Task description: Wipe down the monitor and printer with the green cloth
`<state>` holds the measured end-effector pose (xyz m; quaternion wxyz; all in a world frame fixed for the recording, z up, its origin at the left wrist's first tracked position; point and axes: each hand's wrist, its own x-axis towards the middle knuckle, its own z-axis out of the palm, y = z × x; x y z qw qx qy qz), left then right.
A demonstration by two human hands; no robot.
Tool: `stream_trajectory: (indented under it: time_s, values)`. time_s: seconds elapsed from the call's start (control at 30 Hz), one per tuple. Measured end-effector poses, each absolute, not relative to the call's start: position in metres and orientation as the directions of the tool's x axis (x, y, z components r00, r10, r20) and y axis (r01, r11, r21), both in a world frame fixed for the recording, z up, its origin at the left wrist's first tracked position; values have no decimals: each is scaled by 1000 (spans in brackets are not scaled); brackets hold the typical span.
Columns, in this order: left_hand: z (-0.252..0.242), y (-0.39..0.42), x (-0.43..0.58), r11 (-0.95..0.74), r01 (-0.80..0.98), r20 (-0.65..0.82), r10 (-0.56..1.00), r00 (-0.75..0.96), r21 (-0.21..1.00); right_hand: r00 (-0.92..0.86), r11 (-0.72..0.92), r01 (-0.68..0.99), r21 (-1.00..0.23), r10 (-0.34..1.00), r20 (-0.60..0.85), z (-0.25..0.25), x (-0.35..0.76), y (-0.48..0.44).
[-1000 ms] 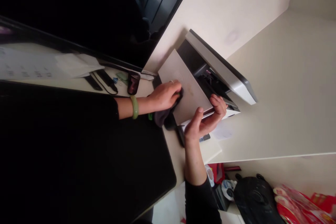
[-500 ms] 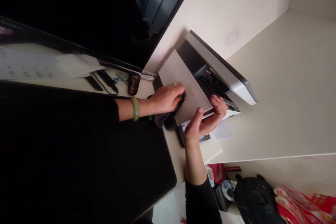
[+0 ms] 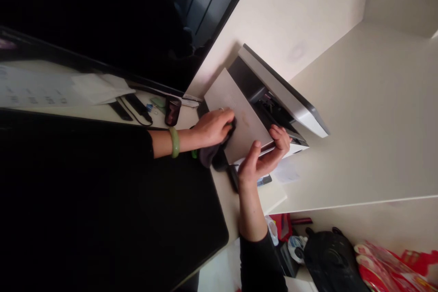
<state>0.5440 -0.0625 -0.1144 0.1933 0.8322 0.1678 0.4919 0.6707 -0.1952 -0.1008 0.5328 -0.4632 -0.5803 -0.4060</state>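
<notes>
A white and grey printer [image 3: 289, 109] stands in the corner with its upper unit raised, dark inner parts showing. Its plain front panel [image 3: 236, 100] bears a small brownish smudge. My right hand [image 3: 265, 159] grips the panel's lower right edge, thumb on the front and fingers curled behind it. Against the panel's lower left, my left hand [image 3: 214, 127], with a green bangle [image 3: 174, 142] at the wrist, closes its fingers round a dark cloth-like bundle [image 3: 207, 155] with green bits. Its exact kind is partly hidden by the hand.
A large black monitor [image 3: 112, 23] fills the upper left. A black desk mat [image 3: 102, 210] covers the lower left. Papers [image 3: 44, 84], a cable [image 3: 133, 112] and a dark glossy object [image 3: 173, 110] lie between. A black bag [image 3: 333, 255] and red packages [image 3: 390, 267] stand lower right.
The whole view has shifted slightly. My left hand has moved a little down along the panel with the dark bundle. My right hand keeps its hold on the panel's edge.
</notes>
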Motion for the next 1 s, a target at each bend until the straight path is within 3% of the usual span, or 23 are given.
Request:
stream_trajectory:
  time_s: [0.13, 0.33, 0.53, 0.73, 0.9, 1.0]
  values:
    - [-113, -67, 543, -901, 77, 765, 406, 499, 428, 5, 254, 967, -32, 106, 994, -101, 671, -196]
    - [-111, -59, 543, -856, 199, 724, 512, 463, 478, -13, 236, 972, -11, 99, 995, -101, 672, -194]
    - [-113, -71, 542, -911, 140, 749, 401, 527, 388, -8, 227, 974, -17, 107, 994, -102, 673, -194]
    - [-105, -66, 540, -844, 261, 675, 532, 512, 468, -11, 250, 968, -13, 95, 995, -101, 673, -194]
    - [-106, -82, 537, -898, 215, 686, 433, 585, 383, -2, 221, 975, -24, 117, 993, -101, 671, -195]
    - [-105, -76, 537, -890, 231, 682, 452, 575, 394, -3, 222, 975, -21, 108, 994, -102, 672, -195]
